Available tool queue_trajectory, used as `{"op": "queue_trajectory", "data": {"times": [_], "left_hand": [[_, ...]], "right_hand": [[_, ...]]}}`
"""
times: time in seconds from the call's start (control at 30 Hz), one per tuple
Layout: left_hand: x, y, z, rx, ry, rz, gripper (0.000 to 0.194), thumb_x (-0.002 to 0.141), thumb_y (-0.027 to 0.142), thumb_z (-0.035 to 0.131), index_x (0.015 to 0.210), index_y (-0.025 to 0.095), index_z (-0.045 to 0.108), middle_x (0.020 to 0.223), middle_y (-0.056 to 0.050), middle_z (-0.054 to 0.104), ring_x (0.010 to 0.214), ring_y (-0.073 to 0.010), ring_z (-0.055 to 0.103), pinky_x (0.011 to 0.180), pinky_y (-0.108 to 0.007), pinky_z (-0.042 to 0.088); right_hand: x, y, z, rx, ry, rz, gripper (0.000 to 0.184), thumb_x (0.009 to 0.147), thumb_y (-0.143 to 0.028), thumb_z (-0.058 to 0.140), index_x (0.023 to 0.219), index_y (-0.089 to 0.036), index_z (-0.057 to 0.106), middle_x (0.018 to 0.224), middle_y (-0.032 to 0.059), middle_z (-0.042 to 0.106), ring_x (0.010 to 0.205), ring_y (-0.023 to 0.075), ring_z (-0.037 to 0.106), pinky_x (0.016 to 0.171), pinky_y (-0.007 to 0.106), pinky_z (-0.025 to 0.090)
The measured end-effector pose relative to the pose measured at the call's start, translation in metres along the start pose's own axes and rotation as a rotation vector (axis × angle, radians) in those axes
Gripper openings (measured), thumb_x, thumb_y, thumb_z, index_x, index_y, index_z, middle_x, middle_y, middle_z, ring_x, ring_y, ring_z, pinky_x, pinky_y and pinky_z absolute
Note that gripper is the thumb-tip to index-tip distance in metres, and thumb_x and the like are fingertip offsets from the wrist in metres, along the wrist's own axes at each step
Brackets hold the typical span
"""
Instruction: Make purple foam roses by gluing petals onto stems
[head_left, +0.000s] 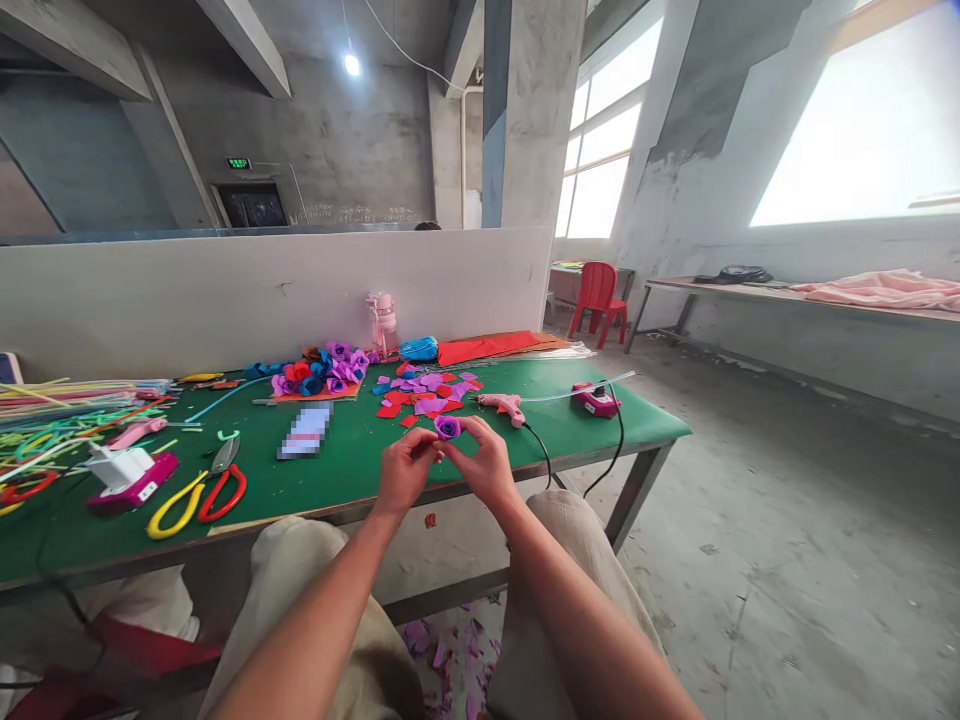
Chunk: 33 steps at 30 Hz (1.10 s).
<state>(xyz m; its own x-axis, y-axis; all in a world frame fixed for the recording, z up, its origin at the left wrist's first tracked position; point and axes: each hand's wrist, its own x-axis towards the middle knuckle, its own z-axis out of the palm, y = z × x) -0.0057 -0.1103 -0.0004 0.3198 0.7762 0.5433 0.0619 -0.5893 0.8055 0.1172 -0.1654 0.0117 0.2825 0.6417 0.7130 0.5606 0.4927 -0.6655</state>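
Between my two hands, over the front edge of the green table (517, 450), is a small purple paper rose (448, 428). The fingers of my left hand (407, 465) pinch it low on its left side. From the other side, my right hand (484, 458) has thumb and fingers closed on it. Just beyond lie loose purple, red and blue paper petals (427, 392). A pink glue gun (504, 407) rests to the right of them. Farther left, finished purple, red and blue paper roses (322, 370) are heaped together.
Red-and-yellow-handled pliers (202, 490), a phone (305, 430) and a power strip with a white plug (131, 480) lie left. A pink bottle (382, 325) stands by the white partition (285, 290). Another power strip (596, 400) trails a black cord over the edge.
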Motion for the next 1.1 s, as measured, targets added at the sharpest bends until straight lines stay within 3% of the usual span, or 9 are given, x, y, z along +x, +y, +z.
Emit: {"op": "queue_trajectory", "data": {"times": [0.13, 0.27, 0.37, 0.47, 0.53, 0.67, 0.83, 1.1], "left_hand": [[0.001, -0.001, 0.000, -0.004, -0.012, -0.007, 0.010, 0.076, 0.030, 0.061, 0.074, 0.020, 0.063, 0.060, 0.003, 0.063, 0.056, -0.0126, 0.061, 0.058, -0.022, 0.049], [0.005, -0.006, -0.007, -0.021, 0.056, 0.007, 0.013, 0.074, 0.033, 0.063, 0.076, 0.020, 0.064, 0.064, 0.001, 0.065, 0.059, -0.0133, 0.062, 0.060, -0.023, 0.050], [0.009, -0.008, -0.014, 0.000, 0.131, 0.054, 0.013, 0.075, 0.032, 0.063, 0.078, 0.020, 0.064, 0.073, -0.001, 0.068, 0.065, -0.0135, 0.063, 0.065, -0.025, 0.051], [0.009, -0.007, -0.018, 0.034, 0.156, 0.091, 0.011, 0.077, 0.031, 0.061, 0.080, 0.020, 0.064, 0.078, -0.002, 0.069, 0.066, -0.0131, 0.062, 0.067, -0.025, 0.051], [0.009, -0.006, -0.018, 0.040, 0.149, 0.083, 0.011, 0.077, 0.031, 0.060, 0.080, 0.020, 0.064, 0.076, -0.002, 0.069, 0.065, -0.0132, 0.062, 0.066, -0.026, 0.051], [0.006, -0.004, -0.012, -0.030, 0.132, 0.002, 0.014, 0.074, 0.033, 0.064, 0.077, 0.020, 0.063, 0.066, 0.000, 0.066, 0.060, -0.0135, 0.062, 0.061, -0.025, 0.051], [0.003, -0.002, -0.003, -0.173, 0.092, -0.106, 0.019, 0.070, 0.036, 0.068, 0.071, 0.018, 0.060, 0.059, 0.002, 0.063, 0.055, -0.0131, 0.061, 0.058, -0.024, 0.050], [-0.001, 0.001, 0.005, -0.253, -0.016, -0.166, 0.019, 0.070, 0.035, 0.068, 0.071, 0.016, 0.064, 0.054, 0.002, 0.060, 0.052, -0.0109, 0.055, 0.053, -0.022, 0.046]], "right_hand": [[0.001, -0.001, -0.002, 0.003, -0.008, -0.012, 0.011, 0.080, -0.027, 0.061, 0.088, -0.022, 0.066, 0.083, 0.0039, 0.066, 0.081, 0.0191, 0.059, 0.076, 0.031, 0.046], [0.001, 0.001, -0.004, 0.110, 0.014, 0.015, 0.027, 0.078, -0.032, 0.063, 0.102, -0.020, 0.062, 0.086, 0.0031, 0.065, 0.081, 0.0176, 0.059, 0.079, 0.030, 0.046], [0.000, 0.006, -0.005, 0.159, 0.085, 0.122, 0.021, 0.080, -0.038, 0.060, 0.087, -0.018, 0.064, 0.077, 0.0019, 0.064, 0.075, 0.0166, 0.059, 0.074, 0.028, 0.045], [-0.001, 0.009, -0.003, 0.154, 0.104, 0.214, 0.030, 0.082, -0.042, 0.054, 0.066, -0.018, 0.060, 0.064, 0.0001, 0.060, 0.064, 0.0149, 0.056, 0.064, 0.026, 0.043], [-0.002, 0.009, -0.002, 0.158, 0.075, 0.217, 0.033, 0.084, -0.043, 0.052, 0.063, -0.018, 0.058, 0.060, -0.0004, 0.058, 0.061, 0.0141, 0.054, 0.061, 0.026, 0.041], [-0.003, 0.005, 0.001, 0.186, 0.045, 0.139, 0.021, 0.082, -0.037, 0.055, 0.081, -0.018, 0.062, 0.073, 0.0018, 0.062, 0.070, 0.0157, 0.057, 0.067, 0.027, 0.045], [-0.003, 0.001, 0.003, 0.169, 0.007, 0.105, 0.024, 0.076, -0.036, 0.064, 0.093, -0.019, 0.066, 0.080, 0.0031, 0.063, 0.075, 0.0168, 0.058, 0.071, 0.029, 0.047], [-0.004, -0.001, 0.006, 0.139, -0.001, 0.128, 0.011, 0.077, -0.029, 0.062, 0.076, -0.020, 0.068, 0.072, 0.0018, 0.062, 0.069, 0.0159, 0.058, 0.067, 0.028, 0.046]]}}
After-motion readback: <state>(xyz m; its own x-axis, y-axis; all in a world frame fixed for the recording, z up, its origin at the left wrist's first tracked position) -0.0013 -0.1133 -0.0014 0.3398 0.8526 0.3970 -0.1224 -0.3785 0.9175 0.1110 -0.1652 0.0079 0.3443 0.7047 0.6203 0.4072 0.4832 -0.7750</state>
